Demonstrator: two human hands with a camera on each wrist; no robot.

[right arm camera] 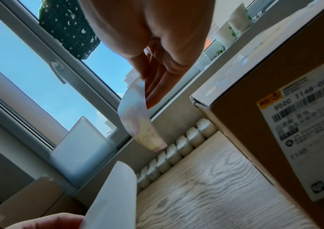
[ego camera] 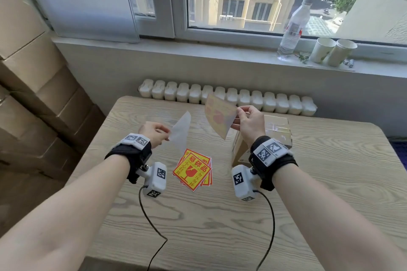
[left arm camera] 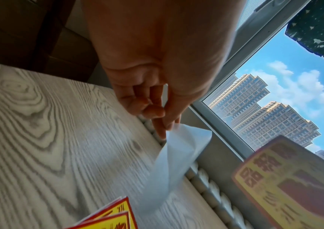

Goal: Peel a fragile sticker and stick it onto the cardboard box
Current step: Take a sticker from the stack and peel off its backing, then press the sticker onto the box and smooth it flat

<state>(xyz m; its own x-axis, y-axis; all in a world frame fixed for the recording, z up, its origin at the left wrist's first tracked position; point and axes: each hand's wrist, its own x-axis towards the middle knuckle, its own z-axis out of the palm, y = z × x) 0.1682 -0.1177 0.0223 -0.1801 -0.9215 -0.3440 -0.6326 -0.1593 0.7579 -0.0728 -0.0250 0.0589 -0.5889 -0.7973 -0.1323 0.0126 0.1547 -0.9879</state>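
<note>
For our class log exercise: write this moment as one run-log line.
stage: sticker peeled | left hand: pinches backing paper | right hand: pinches sticker | cardboard box: bare, on table

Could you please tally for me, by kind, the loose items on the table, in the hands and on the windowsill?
Peeled sticker in right hand: 1
Backing sheet in left hand: 1
Sticker stack: 1
Cardboard box: 1
Water bottle: 1
Paper cups: 2
Total: 7
</note>
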